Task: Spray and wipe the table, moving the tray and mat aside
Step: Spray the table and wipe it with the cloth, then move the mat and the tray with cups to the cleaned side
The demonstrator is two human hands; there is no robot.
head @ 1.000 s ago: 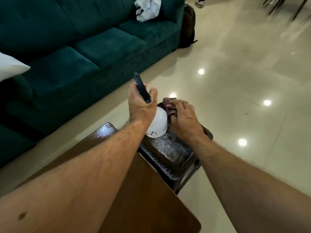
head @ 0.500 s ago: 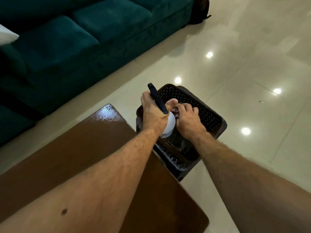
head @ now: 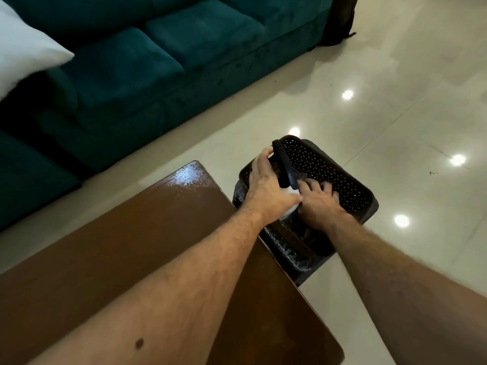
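A person's two bare forearms are reaching out over a glossy brown wooden table (head: 147, 233) toward a dark perforated plastic basket (head: 326, 169) that is sitting on a small dark stand just beyond the table's far right edge. The left hand (head: 266, 188) is resting at the basket's near left rim, its fingers curled around the white rounded spray bottle (head: 292, 192), only a sliver of whose white body is showing between the two hands; the bottle's black trigger head (head: 284, 164) is sticking up past the knuckles. The right hand (head: 320, 200) is lying palm-down inside the basket, touching the left hand, with its fingers spread slightly over something dark and reddish; whether they are gripping it cannot be told. The table's far corner is glistening with fine droplets, while the rest of the top is showing bare and smooth. A dark teal velvet sofa (head: 158, 61) is running along the upper left, with a white cushion (head: 23, 56) at its near end, and the pale polished tile floor (head: 395, 101) is reflecting round ceiling lights.
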